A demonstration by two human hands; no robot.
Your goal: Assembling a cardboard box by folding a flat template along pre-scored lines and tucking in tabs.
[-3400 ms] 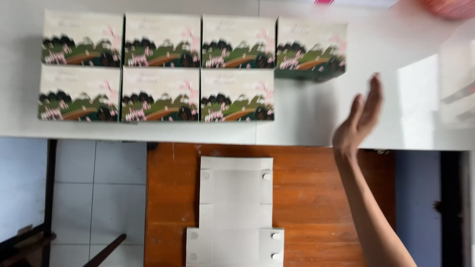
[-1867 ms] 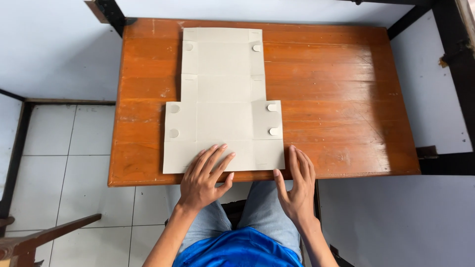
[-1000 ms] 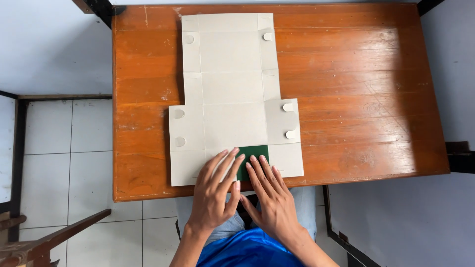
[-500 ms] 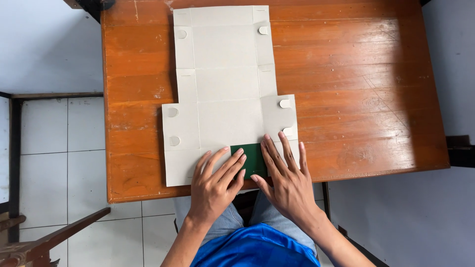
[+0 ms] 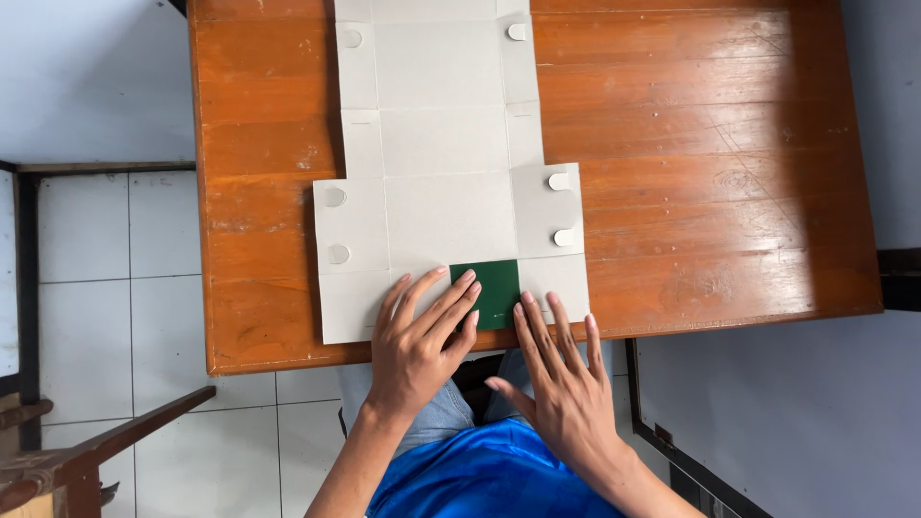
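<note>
- Nearest the viewer, blue clothing (image 5: 489, 480) and both forearms are seen at 6 o'clock, below the near edge of the wooden table (image 5: 710, 173).
- The left hand (image 5: 422, 336) is laid open and flat, fingers spread toward 1 o'clock, pressed on the near flap of the flat cardboard box blank (image 5: 446, 163); nothing is gripped.
- The right hand (image 5: 561, 384) is likewise open, fingers pointed toward 11 o'clock, only the fingertips being set on the blank's near edge.
- Between the two sets of fingertips, a dark green folded-over panel (image 5: 491, 291) is exposed, touched by the left hand.
- The blank's long axis is run from 6 to 12 o'clock, straight away from the hands; the left hand is judged the nearer to its middle.
- Round tabs (image 5: 559, 180) are seen farther out at 1 o'clock.
</note>
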